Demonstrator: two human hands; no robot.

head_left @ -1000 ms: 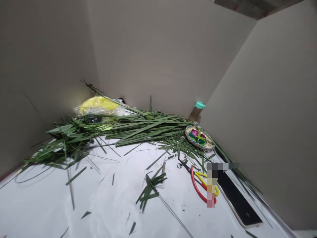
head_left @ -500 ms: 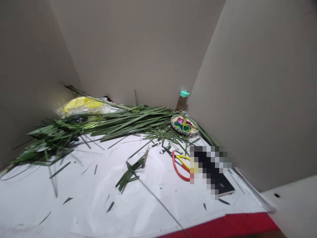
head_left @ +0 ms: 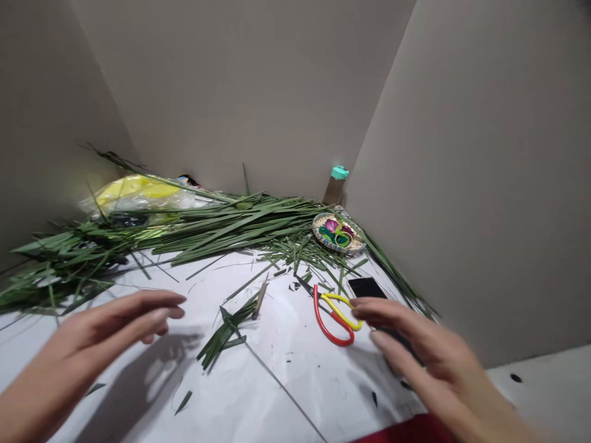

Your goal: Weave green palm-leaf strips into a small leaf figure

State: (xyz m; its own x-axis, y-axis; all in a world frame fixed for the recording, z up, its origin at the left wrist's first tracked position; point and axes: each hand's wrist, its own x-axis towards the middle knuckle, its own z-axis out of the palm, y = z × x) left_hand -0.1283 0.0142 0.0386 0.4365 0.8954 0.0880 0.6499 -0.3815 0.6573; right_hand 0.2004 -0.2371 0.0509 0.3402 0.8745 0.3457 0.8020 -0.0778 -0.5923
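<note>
Left hand (head_left: 108, 332) empty, loosely curled; right hand (head_left: 422, 351) empty, thumb parted. Between them: folded dark-green leaf piece (head_left: 225, 332), ends splayed; red-and-yellow-handled scissors (head_left: 322, 296) near right hand.

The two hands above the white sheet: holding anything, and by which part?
Nothing is held. The left hand is empty; the right hand is open near the scissors' yellow handle; whether it touches cannot be told.

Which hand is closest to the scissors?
The right hand: it's next to the scissors, by their yellow handle. The left hand is farther away, beyond the small leaf bundle.
</note>
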